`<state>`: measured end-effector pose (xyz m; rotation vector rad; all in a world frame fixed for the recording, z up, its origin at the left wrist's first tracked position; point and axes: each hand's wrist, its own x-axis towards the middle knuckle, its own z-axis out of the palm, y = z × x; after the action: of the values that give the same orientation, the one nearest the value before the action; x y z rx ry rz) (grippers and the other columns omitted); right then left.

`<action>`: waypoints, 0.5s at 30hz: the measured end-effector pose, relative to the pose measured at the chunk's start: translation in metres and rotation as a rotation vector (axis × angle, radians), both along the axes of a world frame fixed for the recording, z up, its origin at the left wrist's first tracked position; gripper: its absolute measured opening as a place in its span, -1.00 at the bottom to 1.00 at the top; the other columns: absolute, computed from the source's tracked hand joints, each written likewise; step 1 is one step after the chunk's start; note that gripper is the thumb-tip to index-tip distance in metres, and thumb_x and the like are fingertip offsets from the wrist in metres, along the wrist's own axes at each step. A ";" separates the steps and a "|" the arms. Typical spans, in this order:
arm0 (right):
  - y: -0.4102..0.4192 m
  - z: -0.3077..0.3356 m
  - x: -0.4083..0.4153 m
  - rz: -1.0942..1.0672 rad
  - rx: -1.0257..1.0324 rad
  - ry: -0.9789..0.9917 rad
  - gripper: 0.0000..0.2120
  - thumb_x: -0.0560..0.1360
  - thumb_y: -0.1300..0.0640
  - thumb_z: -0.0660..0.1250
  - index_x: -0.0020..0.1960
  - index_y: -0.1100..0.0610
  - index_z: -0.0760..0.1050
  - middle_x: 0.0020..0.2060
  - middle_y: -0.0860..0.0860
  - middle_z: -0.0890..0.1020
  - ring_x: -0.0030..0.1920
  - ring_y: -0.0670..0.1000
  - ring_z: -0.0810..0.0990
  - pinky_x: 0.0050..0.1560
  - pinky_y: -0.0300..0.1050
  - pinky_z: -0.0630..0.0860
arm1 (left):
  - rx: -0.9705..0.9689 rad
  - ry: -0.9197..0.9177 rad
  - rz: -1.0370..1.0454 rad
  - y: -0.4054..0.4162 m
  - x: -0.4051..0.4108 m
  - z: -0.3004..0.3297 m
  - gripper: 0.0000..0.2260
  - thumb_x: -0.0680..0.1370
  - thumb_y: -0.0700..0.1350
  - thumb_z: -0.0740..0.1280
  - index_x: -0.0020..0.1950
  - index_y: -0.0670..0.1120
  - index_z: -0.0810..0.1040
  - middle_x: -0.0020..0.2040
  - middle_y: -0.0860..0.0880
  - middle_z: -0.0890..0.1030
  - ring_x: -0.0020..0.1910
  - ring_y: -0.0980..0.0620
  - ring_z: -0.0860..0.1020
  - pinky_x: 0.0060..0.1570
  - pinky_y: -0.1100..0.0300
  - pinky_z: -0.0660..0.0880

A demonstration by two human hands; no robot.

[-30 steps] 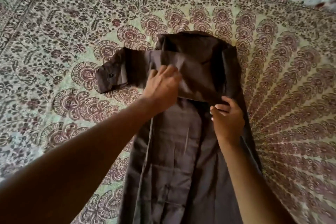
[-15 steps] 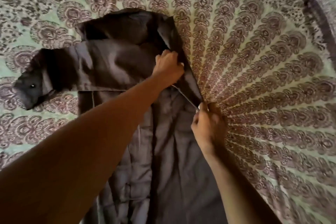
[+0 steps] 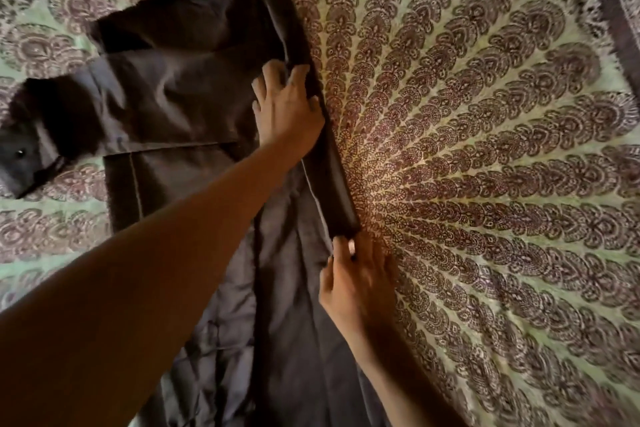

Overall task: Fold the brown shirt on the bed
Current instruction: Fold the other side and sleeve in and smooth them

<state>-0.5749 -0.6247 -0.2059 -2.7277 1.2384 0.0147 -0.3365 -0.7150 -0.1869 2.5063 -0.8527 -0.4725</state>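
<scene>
The brown shirt (image 3: 180,90) lies lengthwise on the bed, collar end far from me. One sleeve crosses it to the left, and its buttoned cuff (image 3: 20,156) rests on the bedspread. A narrow strip (image 3: 329,177) along the shirt's right side is folded inward. My left hand (image 3: 287,107) presses flat with spread fingers on the upper part of that strip. My right hand (image 3: 356,281) rests at the strip's lower end, fingers stretched along the shirt's right edge and thumb touching the fold. The hem runs out of view at the bottom.
The bedspread (image 3: 485,184), green with maroon fan-shaped paisley rows, covers the whole bed. A dark border band (image 3: 616,28) runs along its top right corner. My left forearm crosses over the shirt's lower left part.
My left hand has opened from a grip and now lies flat on the folded right strip. My right hand has let go of its pinch on the edge and flattened.
</scene>
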 end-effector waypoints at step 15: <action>0.038 -0.002 -0.097 0.030 0.201 -0.192 -0.81 0.56 0.00 0.35 0.10 0.08 0.53 0.04 0.12 0.54 0.07 0.21 0.54 0.03 0.16 0.52 | -0.060 0.374 0.264 0.116 -0.124 0.004 -0.74 0.52 -0.22 0.28 0.10 -0.08 0.72 0.09 -0.10 0.71 0.19 -0.12 0.63 0.13 0.20 0.49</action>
<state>-0.6716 -0.5864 -0.2078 -2.5084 1.0815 -0.1104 -0.4604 -0.5992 -0.1825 2.3238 -0.3814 -0.7768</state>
